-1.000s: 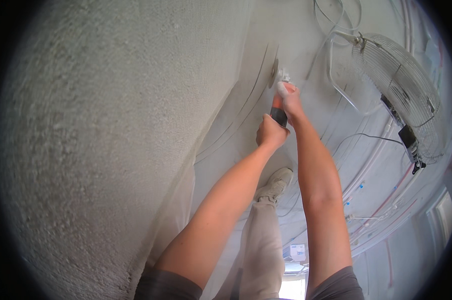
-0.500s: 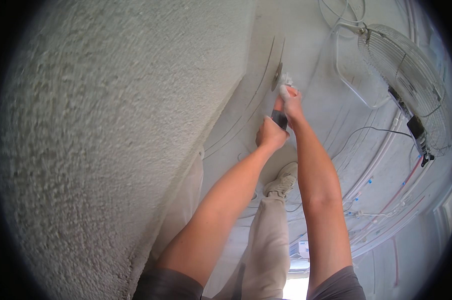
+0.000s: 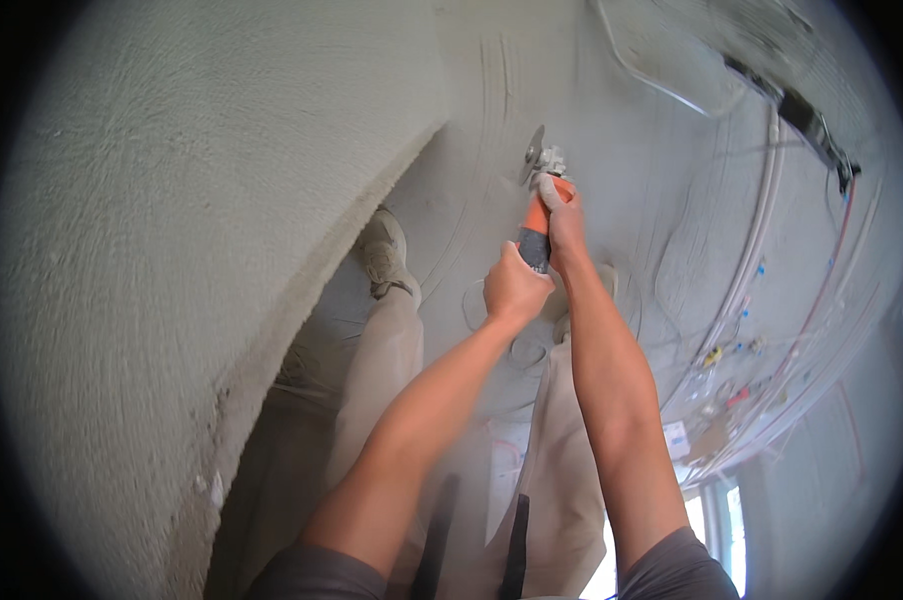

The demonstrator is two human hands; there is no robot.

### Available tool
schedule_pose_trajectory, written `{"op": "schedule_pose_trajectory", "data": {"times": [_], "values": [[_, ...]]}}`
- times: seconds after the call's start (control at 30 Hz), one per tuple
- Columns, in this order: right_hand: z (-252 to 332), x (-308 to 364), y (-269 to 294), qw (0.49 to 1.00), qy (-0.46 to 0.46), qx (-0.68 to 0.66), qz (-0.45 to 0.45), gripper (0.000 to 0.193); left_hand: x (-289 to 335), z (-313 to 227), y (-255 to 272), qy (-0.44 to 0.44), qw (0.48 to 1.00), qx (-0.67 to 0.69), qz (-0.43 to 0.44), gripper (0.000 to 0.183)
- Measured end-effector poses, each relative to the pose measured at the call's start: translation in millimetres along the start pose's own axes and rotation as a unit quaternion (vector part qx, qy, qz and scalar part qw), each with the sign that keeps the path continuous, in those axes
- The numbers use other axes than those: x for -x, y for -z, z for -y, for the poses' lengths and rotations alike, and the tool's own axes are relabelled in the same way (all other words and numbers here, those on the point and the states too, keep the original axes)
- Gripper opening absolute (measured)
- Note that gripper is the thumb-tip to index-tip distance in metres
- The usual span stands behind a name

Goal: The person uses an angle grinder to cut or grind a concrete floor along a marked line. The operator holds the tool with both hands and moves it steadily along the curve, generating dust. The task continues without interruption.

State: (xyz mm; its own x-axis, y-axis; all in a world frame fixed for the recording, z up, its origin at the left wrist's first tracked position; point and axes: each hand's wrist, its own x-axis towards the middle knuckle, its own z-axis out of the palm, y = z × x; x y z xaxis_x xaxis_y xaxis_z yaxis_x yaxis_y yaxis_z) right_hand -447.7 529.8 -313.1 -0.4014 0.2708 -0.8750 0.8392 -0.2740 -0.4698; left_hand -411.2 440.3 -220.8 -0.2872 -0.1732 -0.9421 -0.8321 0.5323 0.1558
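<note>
I hold an orange and dark grey angle grinder (image 3: 539,218) out in front of me with both hands. Its pale metal head carries a round disc (image 3: 534,152), seen nearly edge-on and angled to the left. My left hand (image 3: 518,287) is closed round the dark rear end of the body. Farther forward, my right hand (image 3: 564,215) grips the orange part just behind the head. To the left stands a rough grey plastered wall (image 3: 172,250) with a broken lower edge. The disc is apart from that edge.
At the far right, a fan's black bracket (image 3: 807,120) and wire cage are partly in view. Pale pipes (image 3: 762,230) and small coloured fittings (image 3: 712,357) lie along the right. Dust hazes the grey floor (image 3: 612,150). My left shoe (image 3: 384,255) is beside the wall edge.
The view has turned, so more of the wall edge and my left leg show. The grinder sits slightly further left, with both hands still on it. The fan has shifted toward the upper right.
</note>
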Motion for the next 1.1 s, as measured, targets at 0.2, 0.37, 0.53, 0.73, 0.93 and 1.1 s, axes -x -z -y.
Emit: {"op": "schedule_pose_trajectory", "data": {"times": [0.2,0.37,0.53,0.73,0.93,1.1], "values": [[-17.6,61.3,11.2,0.997,0.019,-0.059,-0.038,0.047,54.8,75.9,7.1,-0.16,0.986,0.03,-0.041,0.065],[-39.3,107.7,19.6,0.99,0.036,-0.137,-0.027,0.047,89.5,218.9,5.3,-0.099,0.988,-0.111,0.04,0.043],[-75.0,141.0,26.3,0.989,0.007,-0.147,0.006,0.049,133.2,339.2,-26.4,0.133,0.977,-0.082,0.145,0.031],[-168.7,146.9,15.3,0.998,-0.012,-0.062,-0.001,0.059,150.3,419.5,-57.9,0.287,0.888,0.147,0.327,0.048],[-259.2,151.6,-17.5,0.999,-0.045,0.013,-0.018,0.077,99.4,442.9,1.1,0.166,0.957,0.129,0.199,0.1],[-311.4,149.2,-65.0,0.993,-0.085,0.076,-0.044,0.097,31.7,395.7,56.0,0.032,0.99,0.112,0.077,0.104]]}}
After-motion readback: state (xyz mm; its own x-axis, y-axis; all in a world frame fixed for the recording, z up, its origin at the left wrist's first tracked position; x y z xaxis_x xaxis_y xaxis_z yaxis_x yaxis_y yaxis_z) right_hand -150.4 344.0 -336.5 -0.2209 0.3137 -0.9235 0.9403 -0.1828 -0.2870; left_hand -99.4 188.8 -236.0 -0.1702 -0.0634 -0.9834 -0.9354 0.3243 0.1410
